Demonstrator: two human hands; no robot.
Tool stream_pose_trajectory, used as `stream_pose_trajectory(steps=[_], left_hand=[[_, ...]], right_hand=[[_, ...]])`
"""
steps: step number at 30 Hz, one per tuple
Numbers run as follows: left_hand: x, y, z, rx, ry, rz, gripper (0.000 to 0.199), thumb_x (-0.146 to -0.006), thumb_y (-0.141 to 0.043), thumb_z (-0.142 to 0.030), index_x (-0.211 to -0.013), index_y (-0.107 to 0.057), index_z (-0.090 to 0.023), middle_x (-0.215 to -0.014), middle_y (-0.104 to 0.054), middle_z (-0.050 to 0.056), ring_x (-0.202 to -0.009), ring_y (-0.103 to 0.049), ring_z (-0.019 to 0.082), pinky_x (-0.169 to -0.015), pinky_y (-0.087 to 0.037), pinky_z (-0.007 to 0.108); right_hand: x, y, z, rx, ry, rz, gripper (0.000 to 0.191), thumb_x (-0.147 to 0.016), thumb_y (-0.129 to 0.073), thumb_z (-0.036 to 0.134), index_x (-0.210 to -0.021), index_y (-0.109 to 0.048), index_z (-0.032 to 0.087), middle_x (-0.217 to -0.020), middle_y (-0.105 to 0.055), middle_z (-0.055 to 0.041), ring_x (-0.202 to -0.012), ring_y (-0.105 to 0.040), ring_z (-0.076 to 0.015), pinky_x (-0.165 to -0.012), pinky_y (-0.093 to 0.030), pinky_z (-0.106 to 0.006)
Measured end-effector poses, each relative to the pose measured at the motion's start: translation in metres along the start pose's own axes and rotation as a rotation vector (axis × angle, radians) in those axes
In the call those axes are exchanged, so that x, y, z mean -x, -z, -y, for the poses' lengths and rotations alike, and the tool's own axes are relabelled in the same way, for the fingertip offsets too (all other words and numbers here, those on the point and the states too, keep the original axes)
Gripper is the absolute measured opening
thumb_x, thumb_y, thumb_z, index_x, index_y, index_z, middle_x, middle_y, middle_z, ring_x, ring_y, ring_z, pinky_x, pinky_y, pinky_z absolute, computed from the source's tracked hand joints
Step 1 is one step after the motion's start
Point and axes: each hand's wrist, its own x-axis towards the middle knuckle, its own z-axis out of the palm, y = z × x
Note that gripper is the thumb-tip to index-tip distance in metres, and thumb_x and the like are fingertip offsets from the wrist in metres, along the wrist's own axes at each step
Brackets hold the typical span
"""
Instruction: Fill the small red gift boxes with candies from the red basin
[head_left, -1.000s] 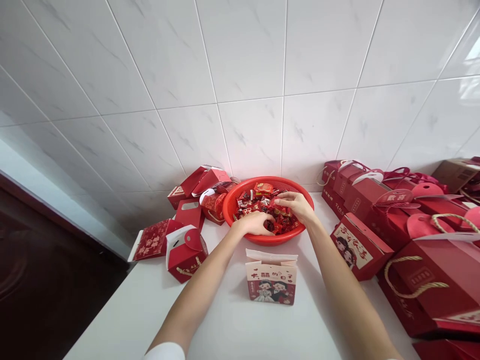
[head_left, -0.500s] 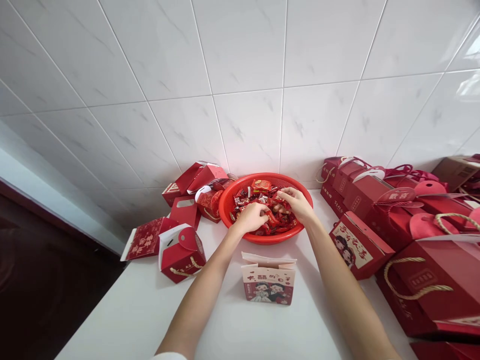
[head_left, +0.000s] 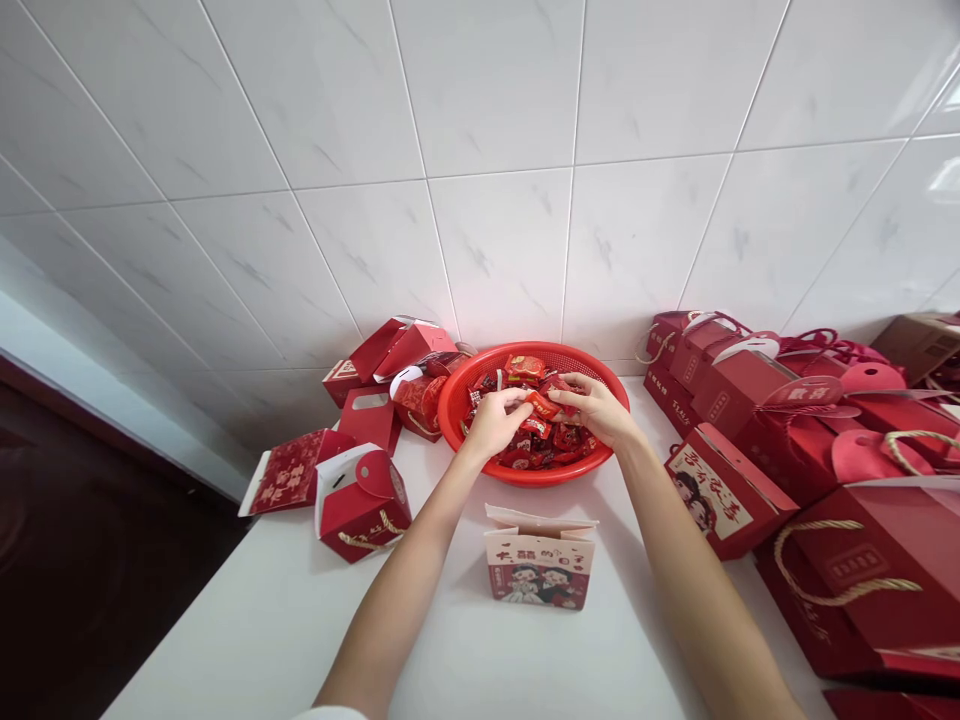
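Note:
Both hands are over a red plastic basket (head_left: 525,476) heaped with candies (head_left: 536,452) in red wrappers. My left hand (head_left: 496,422) pinches a red-wrapped candy (head_left: 541,404) between thumb and fingers, at the middle of the basket. Close by on the right, my right hand (head_left: 596,408) has its fingers closed on a red wrapped candy (head_left: 556,386), its fingertips near the left hand's candy. In front of the basket, between my forearms, stands a small paper gift box (head_left: 538,575) with a cartoon couple on its front and its top open.
Several red gift boxes (head_left: 364,505) with rope handles lie at the left. More red boxes (head_left: 847,570) are packed along the right side of the white table (head_left: 480,670). A brown carton (head_left: 919,345) sits at the far right. Behind rises a tiled wall (head_left: 495,240).
My left hand has lifted a candy a little from the pile. Its fingers and those of my right hand have come closer together. The small paper gift box stays in place.

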Motion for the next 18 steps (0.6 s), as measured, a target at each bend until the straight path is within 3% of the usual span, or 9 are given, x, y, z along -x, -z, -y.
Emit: stream_pose_trajectory(steps=[4, 8, 14, 18], left_hand=[[0.000, -0.001, 0.005, -0.004, 0.002, -0.031, 0.024, -0.080, -0.063, -0.023, -0.099, -0.075, -0.014, -0.095, -0.078, 0.009, -0.090, -0.071, 0.023, -0.086, -0.056, 0.035], [0.000, -0.001, 0.003, 0.034, -0.009, -0.071, 0.027, -0.078, -0.060, -0.022, -0.098, -0.075, -0.014, -0.088, -0.077, 0.007, -0.083, -0.071, 0.021, -0.082, -0.055, 0.032], [0.002, 0.002, -0.007, 0.085, -0.008, -0.136, 0.023, -0.074, -0.056, -0.024, -0.083, -0.076, -0.018, -0.092, -0.078, 0.005, -0.091, -0.069, 0.022, -0.086, -0.054, 0.033], [0.002, 0.003, -0.004, 0.183, 0.039, -0.150, 0.023, -0.072, -0.061, -0.031, -0.080, -0.077, -0.018, -0.094, -0.078, 0.007, -0.102, -0.068, 0.026, -0.095, -0.051, 0.038]], right_hand=[[-0.001, 0.002, -0.001, 0.064, 0.023, -0.022, 0.051, -0.052, -0.087, 0.027, -0.096, -0.062, 0.021, -0.087, -0.068, 0.0000, -0.076, -0.067, -0.0155, -0.058, -0.051, -0.022], [-0.003, 0.003, -0.003, 0.067, 0.042, -0.090, 0.046, -0.052, -0.084, 0.031, -0.092, -0.062, 0.021, -0.082, -0.068, 0.0001, -0.066, -0.064, -0.0144, -0.049, -0.046, -0.021], [-0.003, 0.002, -0.002, -0.016, 0.038, -0.044, 0.041, -0.053, -0.084, 0.029, -0.085, -0.060, 0.020, -0.077, -0.068, 0.0002, -0.070, -0.070, -0.0174, -0.060, -0.057, -0.026], [-0.001, 0.001, 0.001, -0.047, 0.023, -0.031, 0.044, -0.056, -0.086, 0.028, -0.091, -0.060, 0.021, -0.085, -0.068, 0.0011, -0.079, -0.072, -0.0179, -0.067, -0.060, -0.028]])
